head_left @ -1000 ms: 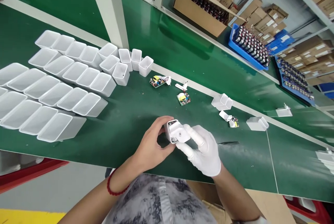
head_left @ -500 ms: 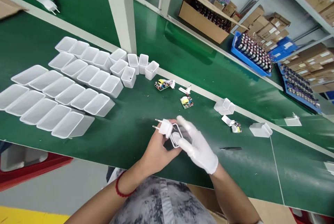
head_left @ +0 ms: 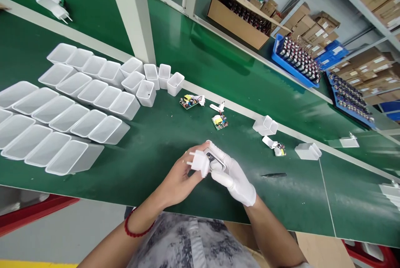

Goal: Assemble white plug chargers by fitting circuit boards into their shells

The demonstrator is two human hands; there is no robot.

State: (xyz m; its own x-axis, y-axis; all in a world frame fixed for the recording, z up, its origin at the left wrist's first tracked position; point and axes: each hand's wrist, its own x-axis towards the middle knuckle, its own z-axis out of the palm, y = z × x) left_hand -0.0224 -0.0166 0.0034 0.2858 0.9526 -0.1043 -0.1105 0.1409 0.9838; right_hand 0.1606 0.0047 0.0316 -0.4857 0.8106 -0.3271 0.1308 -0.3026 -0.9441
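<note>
Plug cap (head_left: pixel 198 163) pinched by left hand (head_left: pixel 178 180), seemingly against housing (head_left: pixel 215 164).

Head camera looks down, tilted, close over the green bench (head_left: pixel 156 143).

Both forearms reach in from the near edge, converging. The bare left hand (head_left: pixel 179 176), red bead bracelet at its wrist, curls its fingers inward in a pinch. The white-gloved right hand (head_left: pixel 233 176) meets it, fingers bent, thumb extended leftward.
</note>
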